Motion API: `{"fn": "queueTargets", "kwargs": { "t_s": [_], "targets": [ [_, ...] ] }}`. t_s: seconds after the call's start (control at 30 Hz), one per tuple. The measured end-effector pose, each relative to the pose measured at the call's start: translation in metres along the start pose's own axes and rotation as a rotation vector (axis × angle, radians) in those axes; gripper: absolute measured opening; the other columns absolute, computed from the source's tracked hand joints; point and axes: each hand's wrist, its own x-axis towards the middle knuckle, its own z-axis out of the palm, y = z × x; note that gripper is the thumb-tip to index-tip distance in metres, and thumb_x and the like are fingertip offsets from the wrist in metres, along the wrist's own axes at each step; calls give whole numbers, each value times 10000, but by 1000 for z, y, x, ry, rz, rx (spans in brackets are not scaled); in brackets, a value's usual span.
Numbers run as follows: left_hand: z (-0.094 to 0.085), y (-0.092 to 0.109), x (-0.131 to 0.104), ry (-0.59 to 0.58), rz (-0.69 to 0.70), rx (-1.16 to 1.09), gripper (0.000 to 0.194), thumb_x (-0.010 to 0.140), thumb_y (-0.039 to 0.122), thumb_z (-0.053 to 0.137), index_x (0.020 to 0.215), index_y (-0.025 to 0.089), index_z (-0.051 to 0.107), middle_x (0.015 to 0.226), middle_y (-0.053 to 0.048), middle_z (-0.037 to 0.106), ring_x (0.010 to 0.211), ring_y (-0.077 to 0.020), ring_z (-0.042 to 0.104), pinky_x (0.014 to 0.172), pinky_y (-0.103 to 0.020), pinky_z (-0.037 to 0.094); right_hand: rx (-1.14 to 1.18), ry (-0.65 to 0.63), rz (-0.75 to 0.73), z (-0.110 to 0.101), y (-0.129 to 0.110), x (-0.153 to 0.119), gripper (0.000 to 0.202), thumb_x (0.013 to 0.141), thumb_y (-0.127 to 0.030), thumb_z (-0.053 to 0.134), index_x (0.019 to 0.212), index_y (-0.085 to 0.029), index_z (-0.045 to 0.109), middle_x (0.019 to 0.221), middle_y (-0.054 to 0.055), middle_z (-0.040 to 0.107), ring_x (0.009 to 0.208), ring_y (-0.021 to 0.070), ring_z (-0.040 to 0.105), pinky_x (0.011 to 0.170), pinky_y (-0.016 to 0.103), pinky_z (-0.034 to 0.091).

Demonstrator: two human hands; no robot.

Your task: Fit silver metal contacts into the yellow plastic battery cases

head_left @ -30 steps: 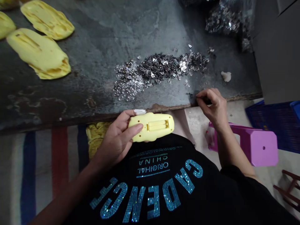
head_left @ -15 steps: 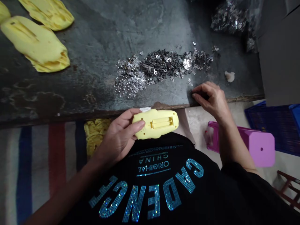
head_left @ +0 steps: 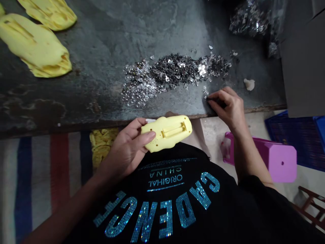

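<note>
My left hand [head_left: 134, 142] grips a yellow plastic housing [head_left: 175, 130] by its left end, thumb on top. The housing has a long battery compartment facing up and several small holes. It is held just in front of the table edge, slightly tilted. My right hand [head_left: 230, 106] is over the table's front edge, thumb and forefinger pinched together beside a few loose metal clips [head_left: 205, 92]. Whatever lies between those fingertips is too small to make out. Behind them spreads a long pile of small silvery metal contact pieces [head_left: 177, 71].
Yellow moulded parts [head_left: 38, 47] lie at the table's far left. A clear bag of metal pieces [head_left: 250, 18] stands at the back right, with a small white lump [head_left: 249, 84] nearer. Below right are a pink stool [head_left: 282, 163] and a blue crate [head_left: 294, 139].
The right fingertips have closed together near the loose clips, the hand shifting slightly left. The yellow housing has tilted, its right end rising a little.
</note>
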Motion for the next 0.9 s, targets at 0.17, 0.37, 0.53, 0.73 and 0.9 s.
{"fn": "queueTargets", "kwargs": {
  "t_s": [0.17, 0.37, 0.53, 0.73, 0.9],
  "targets": [
    [11, 3, -7, -47, 34, 10, 400, 812, 252, 964, 1040, 219, 637, 1035, -59, 870, 1029, -318, 871, 881, -409, 731, 150, -4, -71, -4, -34, -9, 88, 1082, -345, 766, 1049, -292, 827, 973, 39, 826, 886, 252, 768, 873, 440, 635],
    [17, 5, -13, -35, 110, 46, 418, 733, 238, 970, 958, 213, 618, 862, 18, 762, 760, -196, 776, 706, -271, 621, 347, -13, -276, -3, -84, -24, 140, 1082, -222, 792, 1149, -343, 815, 1004, 1, 869, 859, 235, 792, 811, 425, 648],
    [14, 2, -17, -88, 121, -6, 454, 714, 204, 989, 967, 211, 612, 858, 34, 724, 743, -152, 728, 691, -245, 600, 142, 39, -433, 4, -92, -25, 211, 1075, -129, 757, 1172, -314, 787, 1003, 4, 855, 869, 227, 775, 810, 409, 641],
    [13, -1, -23, -110, 115, -71, 495, 725, 214, 1003, 1003, 231, 593, 887, 36, 714, 766, -152, 703, 702, -254, 592, 2, 39, -522, -2, -103, -25, 197, 1075, -109, 752, 1181, -274, 745, 1011, 25, 845, 865, 220, 753, 797, 381, 639],
    [15, -2, -27, -129, 121, -103, 428, 822, 245, 978, 1012, 225, 596, 924, 24, 708, 793, -145, 704, 720, -253, 600, -105, 3, -524, -6, -110, -29, 239, 1079, -107, 741, 1239, -284, 732, 1054, 32, 853, 877, 224, 737, 815, 390, 619]
  ]
}}
